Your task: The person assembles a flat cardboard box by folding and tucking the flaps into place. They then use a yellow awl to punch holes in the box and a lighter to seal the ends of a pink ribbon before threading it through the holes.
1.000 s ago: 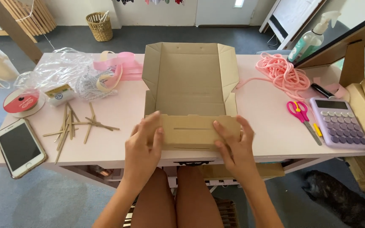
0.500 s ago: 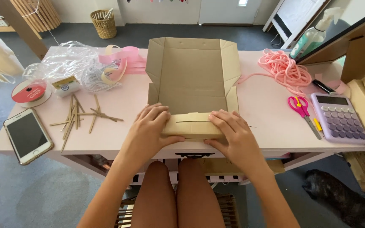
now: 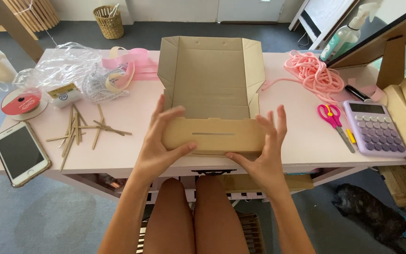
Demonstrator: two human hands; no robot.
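Cardboard box [image 3: 211, 84] sits mid-bench [image 3: 301, 146], and we have lifted its front flap [image 3: 212, 135] up since a moment ago, our left hand [image 3: 158, 143] at 7 o'clock and right hand [image 3: 264, 150] at 5 o'clock pressing it with fingers spread apart, so the front wall looks nearly folded.

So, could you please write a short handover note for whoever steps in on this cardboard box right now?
Left hand: open, fingers spread, thumb under the near flap of the cardboard box.
Right hand: open, pressing the same flap's right end.
Box: flat-bottomed, on the pink table, centre; both side walls and the far wall are up.
Done: near flap folded up, its slot facing the camera.
Left: the flap is only held by hand, not visibly locked.
Nearby: wooden sticks on the left, scissors on the right.
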